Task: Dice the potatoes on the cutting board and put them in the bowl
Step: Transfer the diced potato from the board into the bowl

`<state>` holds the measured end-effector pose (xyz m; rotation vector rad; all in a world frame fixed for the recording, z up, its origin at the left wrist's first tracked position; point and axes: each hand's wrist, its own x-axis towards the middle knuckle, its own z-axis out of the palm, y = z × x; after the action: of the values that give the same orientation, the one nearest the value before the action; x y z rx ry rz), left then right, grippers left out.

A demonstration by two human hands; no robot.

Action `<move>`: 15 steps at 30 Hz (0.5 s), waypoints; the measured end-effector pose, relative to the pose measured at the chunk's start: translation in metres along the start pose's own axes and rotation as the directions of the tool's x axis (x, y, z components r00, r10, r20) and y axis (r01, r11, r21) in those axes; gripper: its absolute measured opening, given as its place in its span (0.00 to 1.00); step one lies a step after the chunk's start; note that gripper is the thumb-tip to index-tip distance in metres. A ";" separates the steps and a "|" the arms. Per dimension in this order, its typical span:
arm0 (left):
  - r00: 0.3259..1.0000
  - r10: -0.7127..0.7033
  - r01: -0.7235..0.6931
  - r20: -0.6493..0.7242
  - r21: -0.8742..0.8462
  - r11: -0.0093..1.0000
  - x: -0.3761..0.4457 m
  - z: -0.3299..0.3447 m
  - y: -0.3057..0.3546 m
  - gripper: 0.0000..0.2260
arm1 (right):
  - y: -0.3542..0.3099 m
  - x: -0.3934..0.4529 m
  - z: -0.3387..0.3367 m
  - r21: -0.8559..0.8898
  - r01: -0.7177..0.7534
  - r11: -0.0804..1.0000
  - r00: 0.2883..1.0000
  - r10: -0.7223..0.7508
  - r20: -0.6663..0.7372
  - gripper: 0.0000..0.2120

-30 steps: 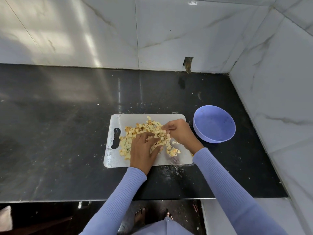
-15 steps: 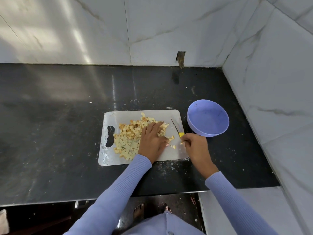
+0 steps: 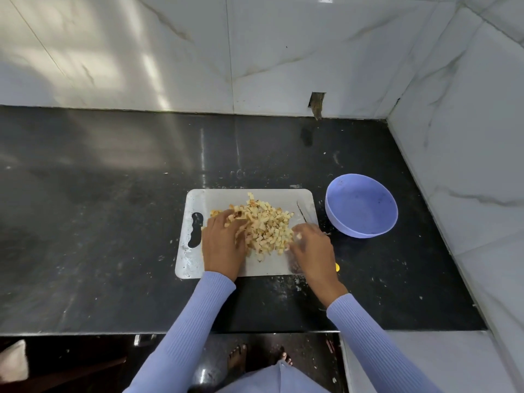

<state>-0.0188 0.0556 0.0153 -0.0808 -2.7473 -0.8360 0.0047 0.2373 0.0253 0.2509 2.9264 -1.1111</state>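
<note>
I am looking down at a heap of small pale-yellow diced potato cubes (image 3: 268, 226), some with browned faces, lying on the middle of the white rectangular plastic cutting board (image 3: 279, 197). My left hand (image 3: 224, 245) is resting palm-down on the heap's left side; its fingers are sinking into the cubes, so I cannot tell whether they are spread or curled. My right hand (image 3: 313, 248) is sitting at the heap's right edge, motion-blurred, fingertips touching the nearest cubes; whether they are pinching anything I cannot tell. Just beyond the right fingertips, a thin dark knife blade (image 3: 302, 212) is lying on the board, its lower part hidden under that hand; a bit of yellow handle (image 3: 336, 267) is peeking out beside the wrist. Farther right of those fingers, the round lavender plastic bowl (image 3: 361, 205) is standing apart on the black stone countertop (image 3: 99, 222).
</note>
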 end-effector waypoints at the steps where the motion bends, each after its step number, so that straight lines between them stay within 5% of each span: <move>1: 0.999 -0.046 0.046 -0.004 0.026 0.999 0.000 -0.005 -0.004 0.13 | -0.002 -0.001 0.002 -0.108 -0.002 0.994 0.998 0.009 0.062 0.21; 3: 0.992 -0.126 0.127 -0.007 0.042 0.991 0.000 -0.013 -0.011 0.12 | -0.008 -0.001 0.009 -0.259 0.021 0.966 0.992 0.011 0.122 0.30; 6: 0.976 -0.218 0.218 0.016 0.032 0.976 0.002 -0.030 -0.023 0.14 | -0.020 0.001 0.021 -0.309 0.044 0.950 0.997 -0.024 0.068 0.23; 15: 0.859 -0.426 0.440 0.285 0.018 0.898 0.007 -0.062 -0.055 0.24 | -0.020 0.014 0.018 -0.071 0.057 0.996 0.995 -0.062 -0.072 0.06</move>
<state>-0.0183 -0.0253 0.0372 0.4668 -3.0679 -1.0751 -0.0128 0.2128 0.0246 0.2103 3.0506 -1.0264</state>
